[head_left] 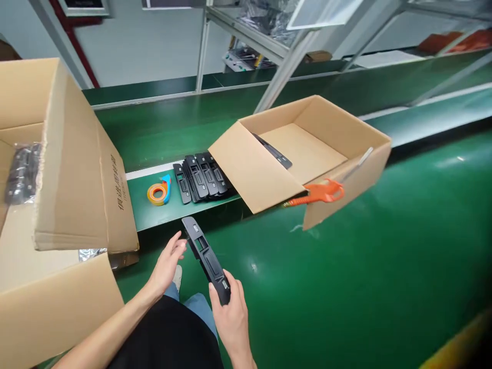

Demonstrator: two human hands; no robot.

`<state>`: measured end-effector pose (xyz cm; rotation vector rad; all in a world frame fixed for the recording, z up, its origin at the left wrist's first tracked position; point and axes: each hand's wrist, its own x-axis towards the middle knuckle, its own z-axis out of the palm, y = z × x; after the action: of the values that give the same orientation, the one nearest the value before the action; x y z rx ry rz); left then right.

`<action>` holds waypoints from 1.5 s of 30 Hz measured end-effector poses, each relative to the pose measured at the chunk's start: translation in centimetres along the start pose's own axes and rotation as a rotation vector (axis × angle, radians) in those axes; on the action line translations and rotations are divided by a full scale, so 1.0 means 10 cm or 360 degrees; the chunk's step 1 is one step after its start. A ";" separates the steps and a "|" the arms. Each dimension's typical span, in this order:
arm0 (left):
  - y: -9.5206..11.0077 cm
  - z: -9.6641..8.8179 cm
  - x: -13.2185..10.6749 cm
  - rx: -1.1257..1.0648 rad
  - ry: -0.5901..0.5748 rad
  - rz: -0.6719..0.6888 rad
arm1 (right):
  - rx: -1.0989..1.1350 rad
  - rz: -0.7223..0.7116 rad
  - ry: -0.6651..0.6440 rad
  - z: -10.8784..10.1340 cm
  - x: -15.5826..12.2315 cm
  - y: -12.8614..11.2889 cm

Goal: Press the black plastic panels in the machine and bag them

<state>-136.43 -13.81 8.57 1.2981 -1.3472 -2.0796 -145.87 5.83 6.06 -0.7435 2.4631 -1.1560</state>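
Black panel [207, 260] is slanting between the two hands: the right hand [232, 312] is pinching its lower end between thumb and fingers, while the left hand [169, 261] is hovering just beside its upper end, perhaps touching it. At least four similar panels [202, 177] are lying piled beside one tape roll [166, 189]; two cartons, a left carton [84, 174] and a right carton [330, 184], are flanking them, one orange tool [325, 191] resting at the right carton's edge. The left hand is reaching forward, fingers loosely spread
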 end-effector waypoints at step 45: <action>-2.10 -0.46 -0.26 0.0929 0.0487 -0.0932 | -0.0130 -0.1084 -0.0439 1.97 2.16 -0.07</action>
<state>-127.39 -4.24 -8.59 2.3864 -1.6291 -1.7248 -153.64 -19.13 -7.09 -1.7255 2.0793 -1.0546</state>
